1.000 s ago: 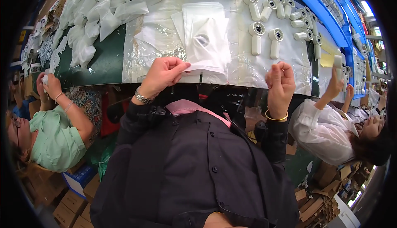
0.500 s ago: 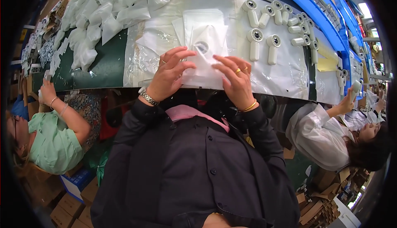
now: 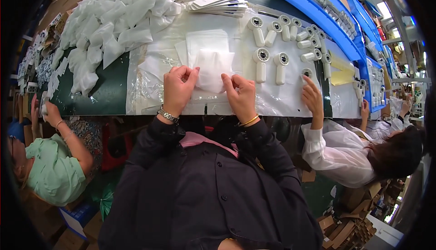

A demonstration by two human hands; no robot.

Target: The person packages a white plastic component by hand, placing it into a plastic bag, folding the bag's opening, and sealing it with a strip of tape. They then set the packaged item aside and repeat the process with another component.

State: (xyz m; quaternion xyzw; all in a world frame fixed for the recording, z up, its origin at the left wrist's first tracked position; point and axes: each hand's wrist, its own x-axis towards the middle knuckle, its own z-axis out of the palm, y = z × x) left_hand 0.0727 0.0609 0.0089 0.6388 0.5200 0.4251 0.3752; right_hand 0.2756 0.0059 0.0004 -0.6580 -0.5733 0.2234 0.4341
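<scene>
A frosted white bag lies in front of me, on top of a stack of flat white bags. My left hand is closed, thumb and forefinger pinching the bag's left edge. At its right edge, the fingers of my right hand are likewise pinched together. Whatever is inside the bag is too veiled to make out. To the right of my hands stand several white handheld fans with round, dark-centred heads.
Filled white bags are heaped at the far left. Printed cards lie stacked at the back, and blue trays line the far right. A co-worker's hand reaches onto the table at a fan; another person sits at left.
My fingers have gone from spread over the bag to pinching its sides. The round shape seen in it is now hidden. A co-worker's hand has come in from the right with a fan.
</scene>
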